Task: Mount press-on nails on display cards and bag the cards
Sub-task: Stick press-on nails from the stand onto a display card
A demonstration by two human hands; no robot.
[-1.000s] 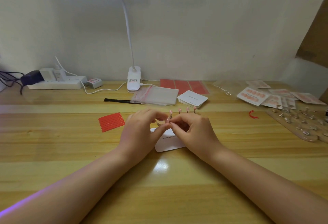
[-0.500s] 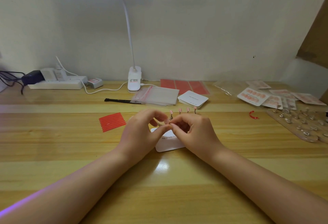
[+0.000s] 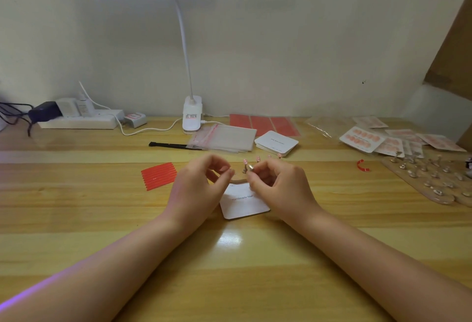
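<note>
Pinching a small press-on nail on its stand (image 3: 249,167) at centre frame, the right hand (image 3: 279,186) works above a bare display card (image 3: 242,201), while the left hand (image 3: 199,184) curls its fingertips together; whether it holds anything I cannot tell. Several bagged cards (image 3: 383,140) lie at right, with more nails (image 3: 258,159) waiting behind, so mounting looks barely begun on this card.

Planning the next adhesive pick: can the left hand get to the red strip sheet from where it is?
Probably yes: the red strip sheet lies flat just beside the left hand, bare table around it.
</note>
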